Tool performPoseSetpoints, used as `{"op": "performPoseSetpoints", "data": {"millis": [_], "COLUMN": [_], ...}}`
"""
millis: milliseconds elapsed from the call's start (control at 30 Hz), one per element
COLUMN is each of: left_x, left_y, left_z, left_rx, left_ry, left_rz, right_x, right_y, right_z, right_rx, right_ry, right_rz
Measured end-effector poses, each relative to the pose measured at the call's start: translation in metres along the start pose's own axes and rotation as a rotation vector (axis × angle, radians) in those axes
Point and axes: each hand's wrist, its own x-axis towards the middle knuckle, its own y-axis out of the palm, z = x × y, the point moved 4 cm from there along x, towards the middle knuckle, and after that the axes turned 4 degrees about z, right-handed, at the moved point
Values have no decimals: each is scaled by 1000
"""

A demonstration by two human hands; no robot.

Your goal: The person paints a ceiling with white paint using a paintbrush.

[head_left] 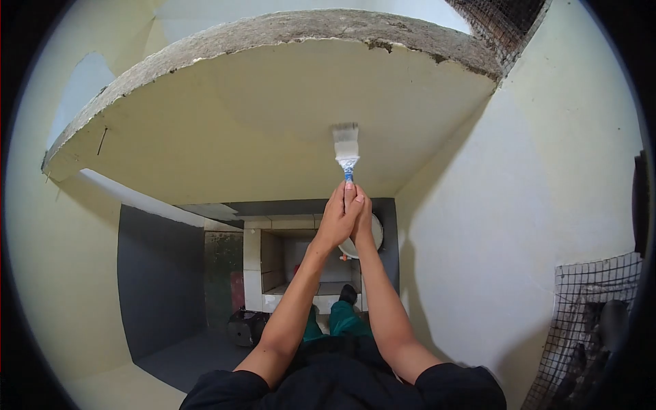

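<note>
A paintbrush (347,147) with white paint on its bristles and a blue-and-white handle points away from me, its tip at the yellowish wall (273,123). Both my hands are wrapped round its handle. My left hand (339,217) lies over the grip, thumb along the handle. My right hand (365,213) closes from the other side, partly hidden behind the left. A paler, whiter patch of paint (383,89) spreads on the wall beyond the bristles. Below my hands stands a round white bucket (374,236), partly covered by my wrists.
The wall ends above in a rough, chipped edge (328,26). On the right is a whitish side wall (471,219) and a wire mesh (574,301). A tiled basin (253,266) lies below, with a dark box-like object (244,328) beside it. A nail (102,141) sticks out at left.
</note>
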Motion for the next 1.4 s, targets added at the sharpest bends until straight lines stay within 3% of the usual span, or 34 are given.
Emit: {"op": "performPoseSetpoints", "data": {"millis": [200, 433, 633, 733, 833, 933, 1133, 1400], "left_x": [-10, -16, 17, 11, -1, -6, -8, -36], "left_y": [11, 19, 6, 3, 10, 24, 38, 64], "left_z": [89, 83, -8, -53, -64, -26, 86, 166], "left_rx": [-46, -98, 5, 15, 53, 55, -36, -31], "left_ry": [-246, -473, -387, -230, 20, 91, -231, -420], "left_rz": [-29, 19, 33, 45, 11, -57, 24, 44], "right_x": [-10, -24, 7, 4, -9, -12, -9, -36], "right_y": [24, 7, -14, -25, -32, -32, -7, -7], "right_z": [-96, -85, -18, 25, 28, 0, -108, -197], "right_rx": [9, 23, 61, 66, 80, 56, -44, 43], "right_ry": [57, 311, 175, 82, -22, 69, 70, 261], "right_rz": [-63, 44, 47, 19, -18, 8, -6, -6]}}
